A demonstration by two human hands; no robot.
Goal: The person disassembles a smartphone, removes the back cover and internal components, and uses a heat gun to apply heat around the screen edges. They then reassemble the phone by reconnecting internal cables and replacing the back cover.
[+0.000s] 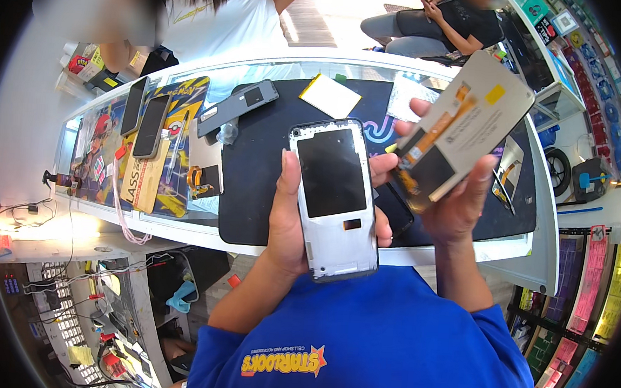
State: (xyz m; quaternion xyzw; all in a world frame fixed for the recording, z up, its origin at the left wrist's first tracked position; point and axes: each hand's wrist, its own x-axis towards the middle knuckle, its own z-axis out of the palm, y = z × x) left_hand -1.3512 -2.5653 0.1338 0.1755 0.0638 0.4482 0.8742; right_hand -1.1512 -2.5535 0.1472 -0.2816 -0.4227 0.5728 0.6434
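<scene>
My left hand (288, 224) is closed around a silver phone frame (341, 239) with a large black rectangle in its middle. Fingertips show along its right edge. To the right, my right hand (462, 210) grips a phone screen panel (485, 108), tilted, its grey back facing up. An orange flex cable (442, 123) and a yellow sticker (495, 95) are on that back. The frame and the panel are held up over a black mat (254, 191). Partly hidden behind my hands lies a dark phone-like piece (396, 207).
On the mat are a white flat rectangle (329, 97), a grey phone housing (239, 108) and tweezers (504, 191). Left of it, two phones (151, 126) lie on a printed mat, near a pinkish cable (121, 209). Two people (214, 20) (460, 23) are beyond the counter.
</scene>
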